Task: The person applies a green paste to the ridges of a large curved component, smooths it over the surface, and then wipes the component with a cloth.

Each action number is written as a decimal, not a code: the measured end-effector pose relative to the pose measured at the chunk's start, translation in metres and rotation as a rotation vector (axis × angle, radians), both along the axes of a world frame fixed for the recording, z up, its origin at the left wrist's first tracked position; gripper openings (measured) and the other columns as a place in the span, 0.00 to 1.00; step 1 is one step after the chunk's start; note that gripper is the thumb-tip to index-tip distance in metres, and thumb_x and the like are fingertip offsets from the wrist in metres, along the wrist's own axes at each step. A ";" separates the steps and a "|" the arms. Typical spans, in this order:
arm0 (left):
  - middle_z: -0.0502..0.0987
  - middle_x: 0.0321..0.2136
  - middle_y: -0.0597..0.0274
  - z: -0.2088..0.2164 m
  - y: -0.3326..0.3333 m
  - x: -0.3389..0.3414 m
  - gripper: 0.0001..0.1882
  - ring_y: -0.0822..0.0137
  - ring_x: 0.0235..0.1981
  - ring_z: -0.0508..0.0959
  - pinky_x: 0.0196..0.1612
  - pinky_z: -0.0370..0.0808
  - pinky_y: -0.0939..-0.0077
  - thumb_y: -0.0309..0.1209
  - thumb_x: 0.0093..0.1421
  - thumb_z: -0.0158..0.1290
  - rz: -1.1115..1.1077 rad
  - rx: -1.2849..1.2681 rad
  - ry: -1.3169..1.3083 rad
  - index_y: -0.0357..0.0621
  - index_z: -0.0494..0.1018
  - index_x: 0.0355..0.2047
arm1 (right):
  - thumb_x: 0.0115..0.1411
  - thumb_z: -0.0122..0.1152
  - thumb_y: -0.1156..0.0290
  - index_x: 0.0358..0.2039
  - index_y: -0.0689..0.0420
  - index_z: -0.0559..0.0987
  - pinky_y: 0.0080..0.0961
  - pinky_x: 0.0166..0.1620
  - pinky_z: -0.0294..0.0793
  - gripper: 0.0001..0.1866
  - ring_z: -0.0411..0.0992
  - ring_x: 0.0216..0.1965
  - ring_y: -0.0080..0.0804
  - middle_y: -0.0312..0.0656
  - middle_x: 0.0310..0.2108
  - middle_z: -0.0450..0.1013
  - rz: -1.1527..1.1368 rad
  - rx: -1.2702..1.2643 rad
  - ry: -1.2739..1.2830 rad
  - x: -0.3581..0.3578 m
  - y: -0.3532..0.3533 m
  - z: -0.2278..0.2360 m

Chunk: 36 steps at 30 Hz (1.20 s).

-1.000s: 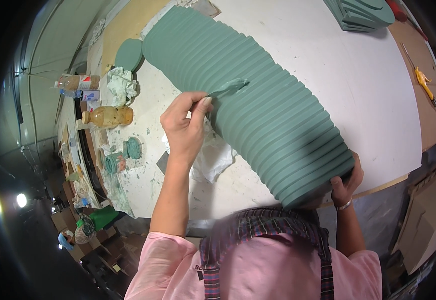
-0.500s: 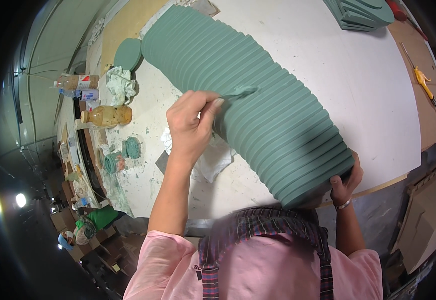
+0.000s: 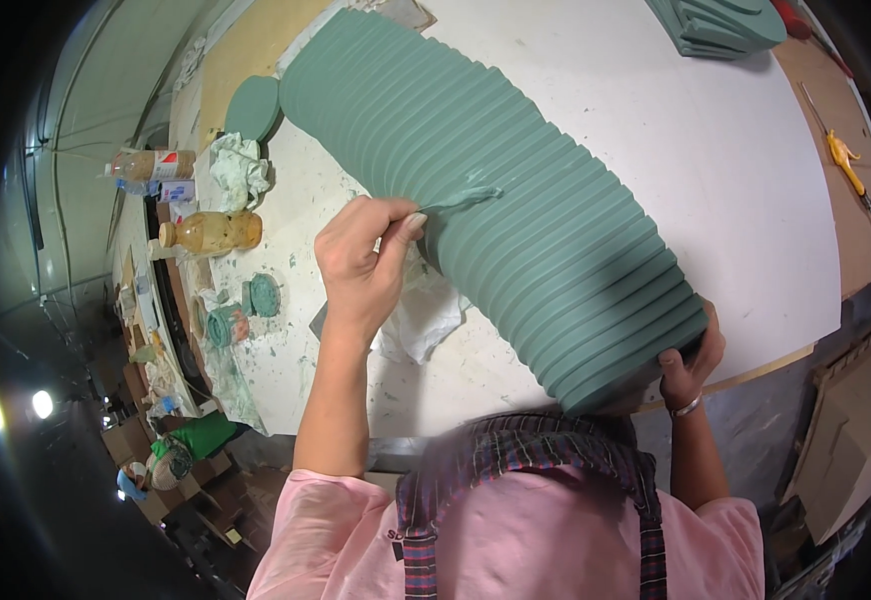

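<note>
A: What is in the left hand (image 3: 371,255)?
B: Thumb and fingers pinch the end of a slim green strip (image 3: 463,200). Its far part lies against the ridged top of a long row of green slabs (image 3: 546,240).
A: And the right hand (image 3: 694,362)?
B: Curved around the row's near right corner. Part of it is hidden, so I cannot tell how firmly it holds.
A: Where is the row?
B: It slants across the white tabletop (image 3: 746,220), from upper left to the near edge, close to the person's torso.
A: How much room surrounds it?
B: On the right, a broad white stretch separates it from a green stack (image 3: 721,28) at the far side; a yellow-handled tool (image 3: 846,165) lies by the right edge. The left is tighter: a white cloth (image 3: 428,322) beside the wrist, a green disc (image 3: 254,107) near the row's far end, then 2 green-stained pots (image 3: 264,296), an amber bottle (image 3: 216,231) and a crumpled cloth (image 3: 241,172) toward the left edge.
</note>
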<state>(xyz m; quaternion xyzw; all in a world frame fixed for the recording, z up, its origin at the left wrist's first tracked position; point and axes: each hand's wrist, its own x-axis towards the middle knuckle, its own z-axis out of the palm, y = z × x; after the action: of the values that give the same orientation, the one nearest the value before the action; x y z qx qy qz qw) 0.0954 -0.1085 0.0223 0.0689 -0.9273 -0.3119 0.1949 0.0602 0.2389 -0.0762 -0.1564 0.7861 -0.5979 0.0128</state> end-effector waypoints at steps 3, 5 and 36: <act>0.75 0.20 0.61 -0.001 0.001 -0.001 0.01 0.74 0.21 0.74 0.27 0.69 0.82 0.18 0.54 0.56 -0.008 0.000 0.001 0.33 0.75 0.28 | 0.51 0.63 0.41 0.47 0.74 0.71 0.32 0.46 0.73 0.43 0.75 0.41 0.41 0.54 0.41 0.74 0.007 -0.002 0.005 0.000 0.001 -0.002; 0.75 0.20 0.61 0.001 0.002 -0.003 0.01 0.74 0.22 0.74 0.27 0.69 0.83 0.18 0.54 0.56 -0.005 0.010 0.007 0.34 0.75 0.27 | 0.51 0.63 0.41 0.47 0.74 0.71 0.32 0.46 0.73 0.42 0.75 0.41 0.41 0.54 0.41 0.74 0.012 0.002 0.008 0.000 0.001 -0.002; 0.76 0.21 0.62 0.000 0.008 -0.007 0.01 0.75 0.23 0.75 0.29 0.70 0.83 0.19 0.55 0.56 0.036 0.108 -0.022 0.33 0.76 0.28 | 0.48 0.63 0.38 0.46 0.73 0.71 0.29 0.44 0.72 0.45 0.75 0.38 0.37 0.51 0.36 0.75 -0.035 -0.007 -0.032 0.002 -0.001 -0.001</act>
<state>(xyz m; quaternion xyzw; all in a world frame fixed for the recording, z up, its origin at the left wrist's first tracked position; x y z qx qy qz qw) 0.0884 -0.1004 0.0222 0.0993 -0.9098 -0.3574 0.1862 0.0624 0.2377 -0.0773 -0.1332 0.7864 -0.6030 0.0142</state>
